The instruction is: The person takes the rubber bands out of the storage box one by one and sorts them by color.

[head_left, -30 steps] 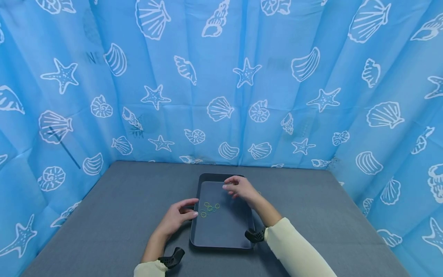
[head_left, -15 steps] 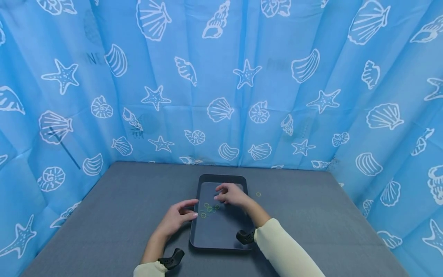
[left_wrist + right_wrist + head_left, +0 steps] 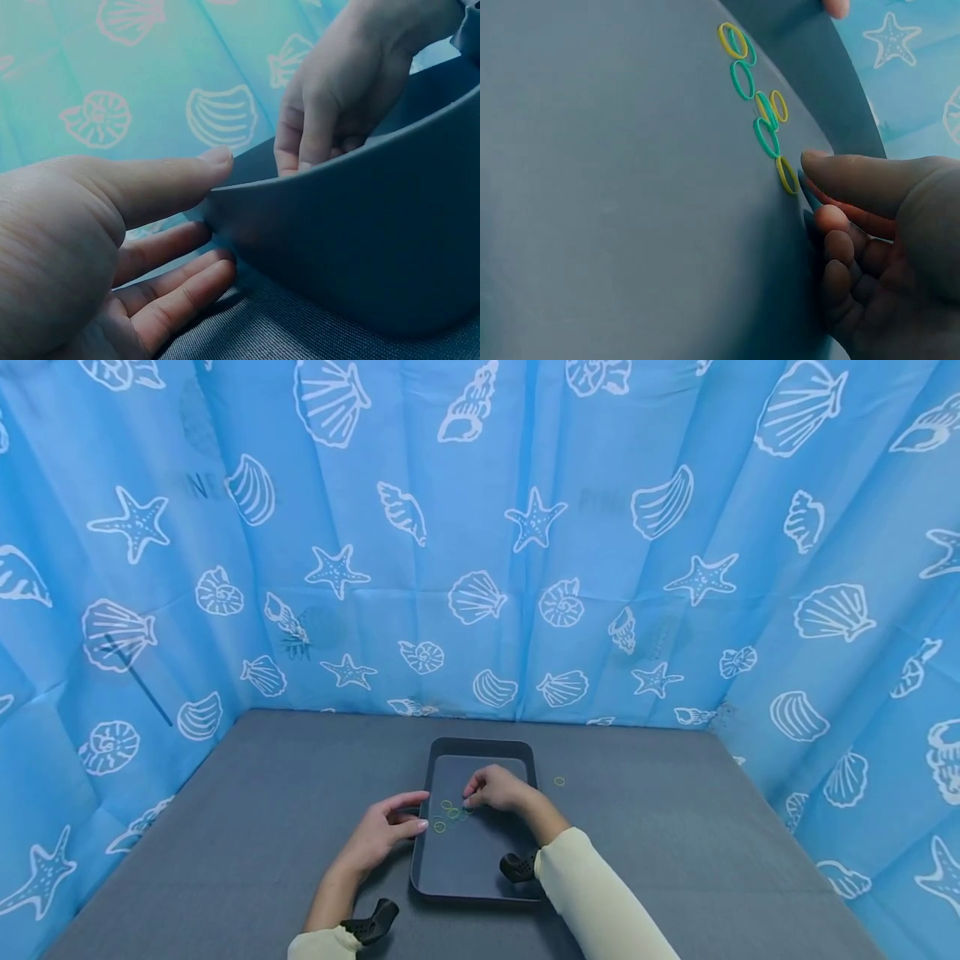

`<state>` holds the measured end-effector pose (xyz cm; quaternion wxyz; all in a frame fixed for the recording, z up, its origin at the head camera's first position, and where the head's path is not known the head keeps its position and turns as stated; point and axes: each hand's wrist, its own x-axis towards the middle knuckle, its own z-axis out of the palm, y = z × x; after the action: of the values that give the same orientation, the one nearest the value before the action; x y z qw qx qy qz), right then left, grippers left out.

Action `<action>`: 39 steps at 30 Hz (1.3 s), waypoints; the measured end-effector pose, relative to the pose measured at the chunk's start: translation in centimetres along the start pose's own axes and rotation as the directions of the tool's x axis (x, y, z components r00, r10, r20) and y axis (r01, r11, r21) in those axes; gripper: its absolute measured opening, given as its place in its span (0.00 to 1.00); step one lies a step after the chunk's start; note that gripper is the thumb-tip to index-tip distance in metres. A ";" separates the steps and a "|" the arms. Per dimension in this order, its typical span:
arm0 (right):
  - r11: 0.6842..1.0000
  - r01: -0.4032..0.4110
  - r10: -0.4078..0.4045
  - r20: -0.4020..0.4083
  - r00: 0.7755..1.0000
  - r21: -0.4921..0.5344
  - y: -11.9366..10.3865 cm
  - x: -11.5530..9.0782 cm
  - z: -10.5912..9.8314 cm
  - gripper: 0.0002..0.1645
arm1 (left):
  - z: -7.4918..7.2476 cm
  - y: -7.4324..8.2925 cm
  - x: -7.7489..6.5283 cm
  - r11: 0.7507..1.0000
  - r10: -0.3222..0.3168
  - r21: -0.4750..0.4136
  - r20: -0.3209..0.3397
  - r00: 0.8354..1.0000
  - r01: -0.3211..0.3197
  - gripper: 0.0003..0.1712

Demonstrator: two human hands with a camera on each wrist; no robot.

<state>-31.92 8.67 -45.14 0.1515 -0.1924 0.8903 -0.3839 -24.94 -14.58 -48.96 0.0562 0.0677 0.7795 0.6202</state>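
Observation:
A dark grey rectangular tray (image 3: 480, 868) lies on the table with several small yellow and green rubber bands (image 3: 453, 813) inside, toward its left side. My right hand (image 3: 501, 790) is lowered into the tray. Its thumb and index fingertips are right beside a yellow rubber band (image 3: 786, 175) at the end of the cluster, a narrow gap between them, while its other fingers curl inward. At the tray's left side is my left hand (image 3: 386, 831), with extended fingers (image 3: 187, 300) against the outer wall and the thumb (image 3: 169, 184) at the rim.
One more yellow rubber band (image 3: 559, 782) lies on the grey tabletop (image 3: 645, 827), right of the tray. Blue curtains (image 3: 480, 543) with white shell and starfish prints close off the back and both sides. The tray's raised walls surround the bands.
My right hand has moved left and toward me, down to the bands, uncovering the band outside the tray. The left hand has stayed at the tray's side.

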 end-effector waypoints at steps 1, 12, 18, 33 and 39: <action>1.000 0.004 -0.004 -0.003 1.000 -0.010 0.0 0.1 0.1 0.04 | 0.0 0.0 0.0 1.000 -0.001 0.003 -0.003 1.000 0.001 0.25; 0.992 0.022 -0.021 0.005 1.000 -0.123 0.1 0.0 0.3 0.05 | 0.0 0.0 0.0 1.000 -0.002 0.004 -0.005 1.000 0.002 0.25; 0.987 0.033 -0.031 0.010 0.999 -0.158 0.1 0.0 0.3 0.06 | 0.0 0.0 0.0 1.000 0.004 0.002 0.005 1.000 -0.004 0.25; 0.991 0.067 -0.063 0.032 0.997 -0.119 0.0 -0.3 0.1 0.06 | 0.0 -0.1 0.1 1.000 0.013 -0.009 0.008 1.000 -0.013 0.25; 0.995 0.075 -0.073 0.032 0.997 -0.068 0.1 -0.4 -0.1 0.05 | 0.0 0.0 0.0 1.000 0.008 -0.008 0.006 1.000 -0.008 0.25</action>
<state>-31.58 8.98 -45.11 0.1435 -0.2361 0.8930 -0.3553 -24.95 -14.59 -48.94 0.0562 0.0725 0.7766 0.6233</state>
